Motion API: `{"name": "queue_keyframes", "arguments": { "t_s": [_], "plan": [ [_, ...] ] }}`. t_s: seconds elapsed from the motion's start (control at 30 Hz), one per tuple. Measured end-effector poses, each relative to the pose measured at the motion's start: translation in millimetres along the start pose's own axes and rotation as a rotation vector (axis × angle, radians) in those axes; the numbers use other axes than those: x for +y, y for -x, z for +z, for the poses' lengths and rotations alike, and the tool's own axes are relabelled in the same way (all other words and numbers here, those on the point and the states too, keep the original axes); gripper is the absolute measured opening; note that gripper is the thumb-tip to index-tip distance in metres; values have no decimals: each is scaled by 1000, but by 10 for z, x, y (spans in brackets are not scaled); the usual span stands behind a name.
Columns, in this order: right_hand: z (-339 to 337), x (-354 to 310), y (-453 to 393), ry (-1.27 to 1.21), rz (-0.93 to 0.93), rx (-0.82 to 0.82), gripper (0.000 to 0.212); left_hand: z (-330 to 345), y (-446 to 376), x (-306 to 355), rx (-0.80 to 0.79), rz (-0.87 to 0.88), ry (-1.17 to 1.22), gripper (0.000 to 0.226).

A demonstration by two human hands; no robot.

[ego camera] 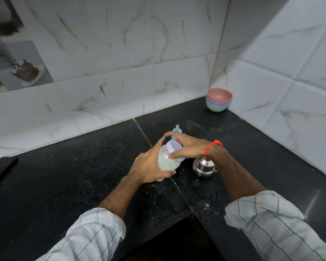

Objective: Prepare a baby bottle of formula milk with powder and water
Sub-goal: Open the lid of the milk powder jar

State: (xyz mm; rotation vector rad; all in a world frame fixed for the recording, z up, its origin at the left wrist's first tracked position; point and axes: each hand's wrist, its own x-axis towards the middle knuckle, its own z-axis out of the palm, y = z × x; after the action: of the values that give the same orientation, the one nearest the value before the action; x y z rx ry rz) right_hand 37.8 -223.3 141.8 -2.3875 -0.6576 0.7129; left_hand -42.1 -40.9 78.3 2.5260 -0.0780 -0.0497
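A clear plastic jar (pixel 166 162) with white powder inside stands tilted on the black counter. My left hand (pixel 149 164) wraps around its body. My right hand (pixel 188 146) grips the jar's white lid (pixel 174 149) from above, with the lid sitting at the jar's mouth. Just behind my hands stands a baby bottle (pixel 177 129) with a blue collar and clear teat, mostly hidden by my fingers. A small steel kettle (pixel 203 166) sits on the counter under my right wrist.
A stack of coloured bowls (pixel 219 99) stands in the far corner where the tiled walls meet. White specks are scattered over the black counter (pixel 83 176). A dark flat object (pixel 2 170) lies at the left edge. The counter's inner edge drops off near the bottom centre.
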Motion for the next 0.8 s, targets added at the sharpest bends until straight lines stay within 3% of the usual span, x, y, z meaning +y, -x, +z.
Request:
{"name": "queue_keyframes", "arguments": {
  "t_s": [0.13, 0.3, 0.47, 0.6, 0.8],
  "plan": [
    [-12, -39, 5, 3, 13, 50, 86, 3, -14, -31, 2, 0, 6, 127],
    [-40, -5, 13, 21, 1, 36, 57, 14, -48, -106, 2, 12, 48, 127],
    [22, 186, 0, -179, -123, 156, 55, 72, -2, -329, 99, -23, 171, 108],
    [464, 449, 71, -388, -84, 370, 54, 142, 156, -544, 288, -127, 351, 104],
    [1460, 834, 146, -255, -8, 335, 51, 240, 468, -759, 445, -253, 432, 104]
  ]
}}
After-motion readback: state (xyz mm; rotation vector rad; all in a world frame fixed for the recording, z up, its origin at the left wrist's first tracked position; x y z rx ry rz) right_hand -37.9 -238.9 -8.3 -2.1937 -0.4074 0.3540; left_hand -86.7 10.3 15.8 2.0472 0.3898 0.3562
